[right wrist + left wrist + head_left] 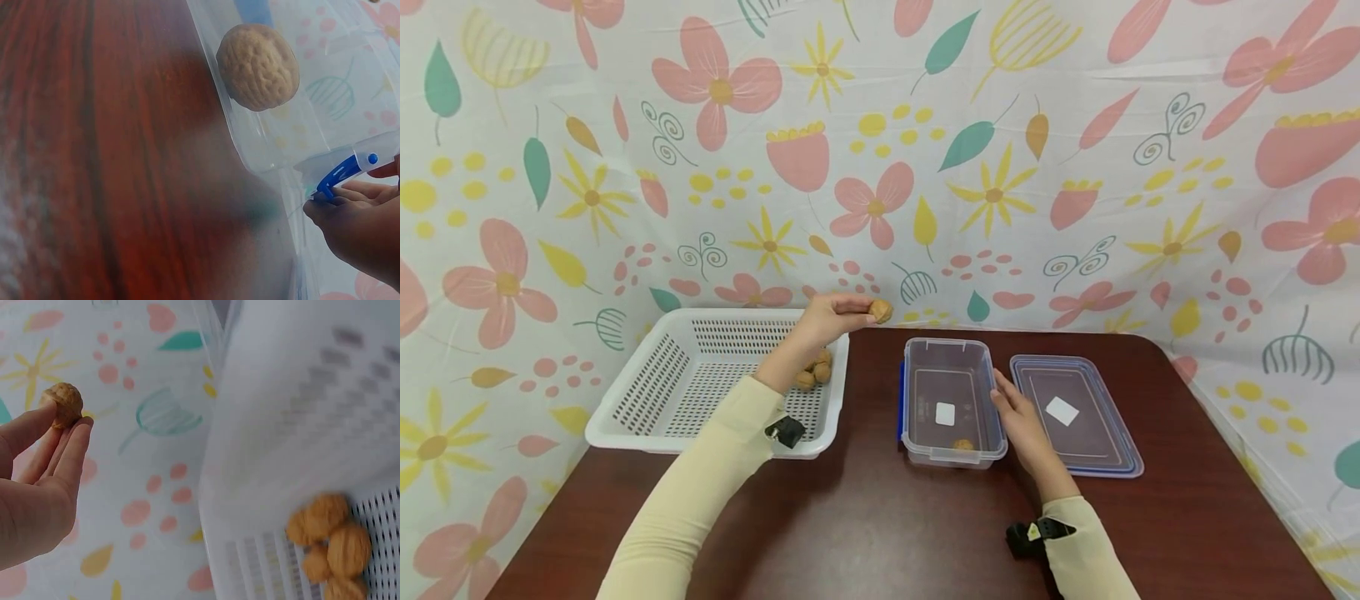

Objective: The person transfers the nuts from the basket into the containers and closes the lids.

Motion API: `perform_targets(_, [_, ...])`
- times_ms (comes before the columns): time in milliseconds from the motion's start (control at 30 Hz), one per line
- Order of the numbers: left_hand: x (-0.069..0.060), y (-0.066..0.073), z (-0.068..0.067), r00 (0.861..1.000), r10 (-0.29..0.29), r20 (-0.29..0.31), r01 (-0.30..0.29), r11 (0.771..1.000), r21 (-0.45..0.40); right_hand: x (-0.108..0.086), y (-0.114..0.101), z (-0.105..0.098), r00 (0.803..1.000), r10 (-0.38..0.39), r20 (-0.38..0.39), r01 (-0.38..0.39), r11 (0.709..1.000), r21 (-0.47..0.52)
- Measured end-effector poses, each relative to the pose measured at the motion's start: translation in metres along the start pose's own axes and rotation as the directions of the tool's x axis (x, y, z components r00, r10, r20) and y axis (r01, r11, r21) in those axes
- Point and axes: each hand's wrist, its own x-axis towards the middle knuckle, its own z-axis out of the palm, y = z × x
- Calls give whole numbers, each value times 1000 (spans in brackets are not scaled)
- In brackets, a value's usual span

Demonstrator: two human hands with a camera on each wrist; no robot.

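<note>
Brown round walnut (881, 312) | we pinch it, left hand (831, 318) | right hand (1021, 419) touches clear rectangular plastic box (949, 456), grip unclear

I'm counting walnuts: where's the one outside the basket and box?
In the head view, that walnut is near centre, pinched in the left hand, with the basket to its left and the box to its right.

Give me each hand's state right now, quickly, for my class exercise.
Left hand: closed, holding a round, brown walnut.
Right hand: touching a clear, rectangular plastic box; grip cannot be told.
</note>
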Motion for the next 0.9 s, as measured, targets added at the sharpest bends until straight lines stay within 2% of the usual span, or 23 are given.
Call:
perform_targets(233, [-3,5,33,999,28,-24,-29,998,-49,-3,-2,0,1000,4,3,-4,1000,-6])
perform_targets(367, [-5,3,48,999,54,-7,-54,997,-61,-3,-3,0,1000,4,5,-4,1000,-2])
perform_targets(467, [-6,0,59,999,50,15,-48,996,-70,-2,-3,1,1000,2,8,-2,1000,-3])
perform_targets(633, [-8,-7,78,999,32,42,-29,997,-70,-2,-2,0,1000,9,5,-8,1000,-6])
perform_targets(900, [-10,-26,108,996,-4,86,7,999,-35,-2,-2,0,1000,16,-1,-16,1000,2])
